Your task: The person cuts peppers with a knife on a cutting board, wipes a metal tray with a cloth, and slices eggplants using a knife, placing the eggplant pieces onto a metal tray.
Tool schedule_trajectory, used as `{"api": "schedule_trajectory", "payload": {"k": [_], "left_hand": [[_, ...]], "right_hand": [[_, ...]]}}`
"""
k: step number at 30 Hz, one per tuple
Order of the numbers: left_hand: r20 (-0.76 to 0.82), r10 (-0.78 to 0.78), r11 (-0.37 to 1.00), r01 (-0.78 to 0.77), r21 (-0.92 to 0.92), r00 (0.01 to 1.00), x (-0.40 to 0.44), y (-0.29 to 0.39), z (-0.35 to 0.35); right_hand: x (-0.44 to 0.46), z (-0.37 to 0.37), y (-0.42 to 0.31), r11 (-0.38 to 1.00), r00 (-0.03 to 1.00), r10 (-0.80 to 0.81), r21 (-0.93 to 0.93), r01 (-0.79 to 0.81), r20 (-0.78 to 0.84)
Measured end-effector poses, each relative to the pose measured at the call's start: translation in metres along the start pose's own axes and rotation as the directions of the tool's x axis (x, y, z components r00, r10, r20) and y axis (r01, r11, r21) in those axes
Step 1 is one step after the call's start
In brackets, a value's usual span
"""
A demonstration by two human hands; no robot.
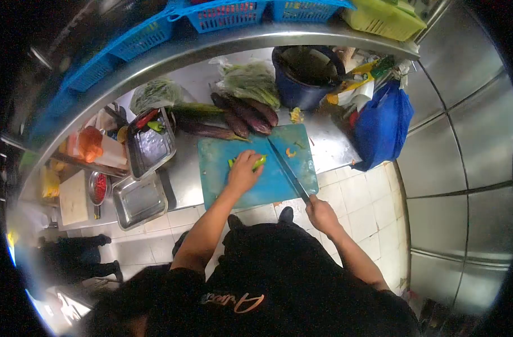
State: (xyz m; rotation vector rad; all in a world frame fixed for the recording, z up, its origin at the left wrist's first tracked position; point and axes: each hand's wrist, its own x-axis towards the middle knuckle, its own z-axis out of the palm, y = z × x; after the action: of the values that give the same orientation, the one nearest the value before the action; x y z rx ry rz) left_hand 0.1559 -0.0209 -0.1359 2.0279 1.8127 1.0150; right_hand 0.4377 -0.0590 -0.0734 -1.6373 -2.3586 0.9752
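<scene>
On the blue-green cutting board, my left hand rests over a green pepper, its fingers bent round it. My right hand grips the handle of a long knife, whose blade lies slantwise over the board, to the right of the pepper and apart from it. Small orange-yellow scraps lie right of the blade. Several dark purple eggplants lie at the board's far edge.
Bagged green vegetables and a dark blue bucket stand behind the board. Metal trays are at the left, a blue bag at the right. A steel shelf edge with baskets crosses above. Another person's legs show lower left.
</scene>
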Motion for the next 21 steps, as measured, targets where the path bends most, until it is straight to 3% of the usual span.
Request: {"api": "schedule_trajectory", "payload": {"k": [3, 6, 8, 12, 17, 21], "left_hand": [[0.004, -0.024, 0.994, 0.025, -0.105, 1.0, -0.005, 0.004, 0.0], [-0.044, -0.02, 0.998, 0.017, -0.067, 0.999, -0.002, 0.011, 0.005], [0.02, -0.101, 0.992, 0.102, -0.068, 0.995, 0.002, 0.011, 0.006], [0.11, -0.179, 0.98, 0.187, -0.073, 0.978, 0.007, 0.023, -0.008], [0.098, -0.174, 0.98, 0.183, -0.083, 0.98, 0.004, 0.015, 0.003], [0.108, -0.21, 0.967, 0.222, -0.121, 0.972, 0.008, 0.016, -0.002]], "right_hand": [[-0.004, 0.0, -0.014, 1.0, 0.999, 0.01, -0.011, -0.01, 0.03], [-0.005, 0.006, -0.015, 1.0, 0.998, -0.012, -0.028, 0.014, 0.058], [-0.007, 0.004, -0.015, 0.998, 0.995, -0.047, -0.038, 0.05, 0.087], [-0.01, -0.006, -0.019, 0.998, 0.986, 0.022, -0.067, -0.011, 0.165], [-0.013, -0.014, -0.018, 0.999, 0.967, -0.008, 0.048, -0.005, 0.256], [-0.019, -0.023, -0.029, 0.999, 0.963, 0.036, -0.006, -0.036, 0.266]]}}
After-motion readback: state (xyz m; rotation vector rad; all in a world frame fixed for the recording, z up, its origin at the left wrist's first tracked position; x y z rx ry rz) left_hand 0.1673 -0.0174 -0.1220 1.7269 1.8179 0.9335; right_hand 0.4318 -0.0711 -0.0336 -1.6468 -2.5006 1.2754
